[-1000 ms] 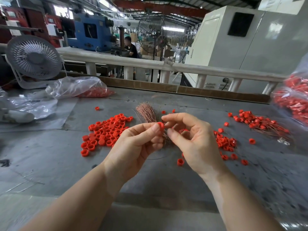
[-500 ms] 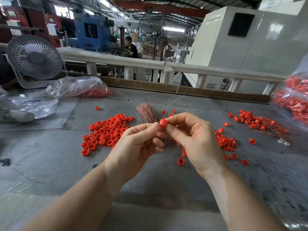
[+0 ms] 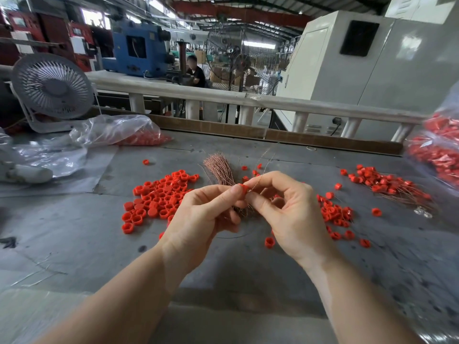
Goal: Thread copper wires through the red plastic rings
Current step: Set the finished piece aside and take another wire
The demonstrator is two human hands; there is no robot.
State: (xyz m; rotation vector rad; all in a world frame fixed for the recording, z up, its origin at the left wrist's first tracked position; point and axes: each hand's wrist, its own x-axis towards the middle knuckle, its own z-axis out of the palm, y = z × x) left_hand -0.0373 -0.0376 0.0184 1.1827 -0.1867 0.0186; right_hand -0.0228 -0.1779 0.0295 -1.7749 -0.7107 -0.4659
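Note:
My left hand [image 3: 203, 214] pinches a small red plastic ring [image 3: 242, 188] between thumb and fingertips above the grey table. My right hand [image 3: 290, 209] meets it from the right and pinches a thin copper wire [image 3: 263, 170] that rises up and away from the ring. Behind the hands lies a bundle of copper wires [image 3: 218, 167], its lower end hidden by my fingers. A pile of loose red rings [image 3: 159, 197] lies left of the hands. Rings with wires through them [image 3: 387, 184] lie at the right.
More loose rings [image 3: 335, 214] are scattered right of my right hand. A plastic bag with red rings [image 3: 124, 132] and a white desk fan [image 3: 52, 88] stand at the back left. Another bag of red parts [image 3: 439, 150] sits at the right edge. A wooden ledge [image 3: 273, 135] bounds the table's far side.
My right hand has closed in on the ring and brought a copper wire up to it; the wire now sticks up beyond the ring. The left hand has kept the ring almost still.

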